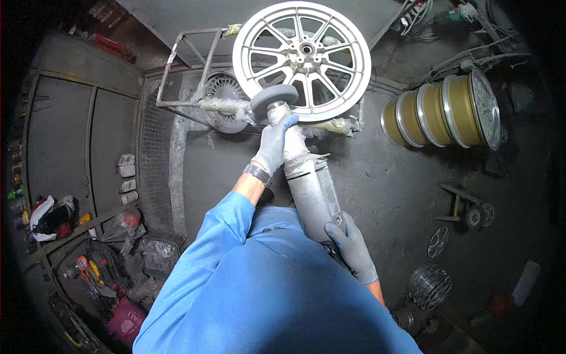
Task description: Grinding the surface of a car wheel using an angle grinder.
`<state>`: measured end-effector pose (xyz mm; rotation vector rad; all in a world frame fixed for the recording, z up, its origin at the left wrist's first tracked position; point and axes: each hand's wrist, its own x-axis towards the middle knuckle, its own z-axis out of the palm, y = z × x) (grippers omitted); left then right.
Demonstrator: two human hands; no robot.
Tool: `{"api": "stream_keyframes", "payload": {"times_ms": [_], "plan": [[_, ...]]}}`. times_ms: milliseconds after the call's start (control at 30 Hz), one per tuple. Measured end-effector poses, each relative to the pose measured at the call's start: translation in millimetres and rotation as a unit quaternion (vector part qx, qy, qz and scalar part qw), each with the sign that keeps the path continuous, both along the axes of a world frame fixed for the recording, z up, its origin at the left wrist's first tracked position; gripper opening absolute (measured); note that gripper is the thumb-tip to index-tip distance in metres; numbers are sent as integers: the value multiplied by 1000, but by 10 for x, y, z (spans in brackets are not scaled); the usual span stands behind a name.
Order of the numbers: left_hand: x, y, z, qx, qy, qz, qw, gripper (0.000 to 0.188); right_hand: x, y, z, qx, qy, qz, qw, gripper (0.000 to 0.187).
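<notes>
A long grey angle grinder point(312, 189) runs up from my waist, with a round grey disc point(275, 101) at its far end. My left hand point(276, 141), gloved, wraps round the wrapped neck just below the disc. Farther back, my gloved right hand point(352, 248) grips the rear of the grinder's body, thumb on top. The disc overlaps the lower left rim of a silver spoked wheel point(306, 66); whether it touches the rim I cannot tell. That wheel rests on a metal frame stand point(206, 71) with padded bars.
Several gold wheel rims point(433, 112) lie stacked in a row on the right. Another spoked wheel point(225, 94) sits behind the stand. A small wheeled piece point(463, 203) and loose rims point(429, 286) are on the right floor. Bags and clutter point(127, 265) fill the lower left.
</notes>
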<state>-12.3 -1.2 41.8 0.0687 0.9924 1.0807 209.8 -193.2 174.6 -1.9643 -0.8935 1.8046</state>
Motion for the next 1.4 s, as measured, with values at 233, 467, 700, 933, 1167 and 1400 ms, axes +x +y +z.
{"api": "stream_keyframes", "payload": {"times_ms": [233,467,700,933,1167,1400], "plan": [[639,49,-132,-26,-73,-41,996,33,444,-150,30,4,-16,-64,998,55],[1264,172,-132,22,-101,-77,992,25,684,-126,271,21,-84,-56,995,51],[829,2,-50,18,-86,-51,995,28,450,-122,214,22,-72,-23,997,50],[248,4,-89,14,17,-15,1000,36,313,-69,-199,16,-12,12,1000,57],[525,-112,8,7,36,22,999,33,650,-6,-234,33,-15,29,999,58],[1385,-3,-71,28,-27,-18,999,26,1184,-6,64,43,-89,8,995,49]]}}
